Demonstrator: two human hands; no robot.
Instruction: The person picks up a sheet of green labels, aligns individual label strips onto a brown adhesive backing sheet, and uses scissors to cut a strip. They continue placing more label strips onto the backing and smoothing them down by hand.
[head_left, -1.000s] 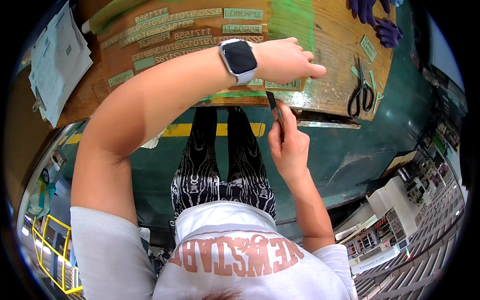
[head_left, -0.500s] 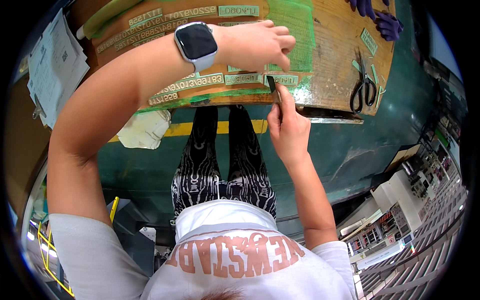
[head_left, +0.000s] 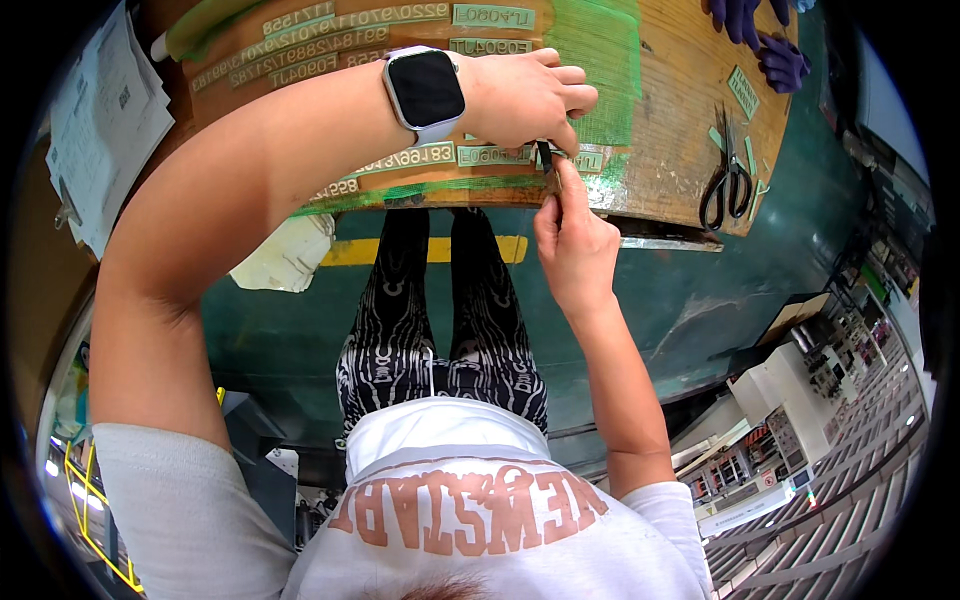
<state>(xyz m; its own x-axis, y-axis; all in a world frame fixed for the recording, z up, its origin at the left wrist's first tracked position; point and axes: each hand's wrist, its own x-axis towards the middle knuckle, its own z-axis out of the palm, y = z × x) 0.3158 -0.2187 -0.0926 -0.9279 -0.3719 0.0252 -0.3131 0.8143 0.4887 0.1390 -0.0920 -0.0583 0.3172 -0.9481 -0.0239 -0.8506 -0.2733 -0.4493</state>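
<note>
My right hand (head_left: 580, 250) grips a thin tool with a dark flat blade (head_left: 544, 157), index finger stretched along it. The blade points away from me, at a small pale-green plate with raised characters (head_left: 583, 160). My left hand (head_left: 520, 98), a watch (head_left: 424, 90) on its wrist, reaches across from the left with fingers bent down. One fingertip is beside the blade, at the plate's left end; the thumb is hidden, and so is whatever the fingers pinch. Another raised-character plate (head_left: 494, 156) lies just left of the blade, on an orange-brown sheet.
Black-handled scissors (head_left: 727, 190) and green scraps (head_left: 751, 155) lie right on the wooden table (head_left: 670, 150). Purple gloves (head_left: 782, 62) are at the far right. Green mesh (head_left: 595, 75) covers the middle. Clipped papers (head_left: 105, 120) hang at left; a pale crumpled piece (head_left: 288, 255) sits below the edge.
My left hand has come down and slightly right, its fingertip now beside the blade. The right hand stays nearly in place, the blade's tip now close to the left fingers. The view has shifted slightly.
</note>
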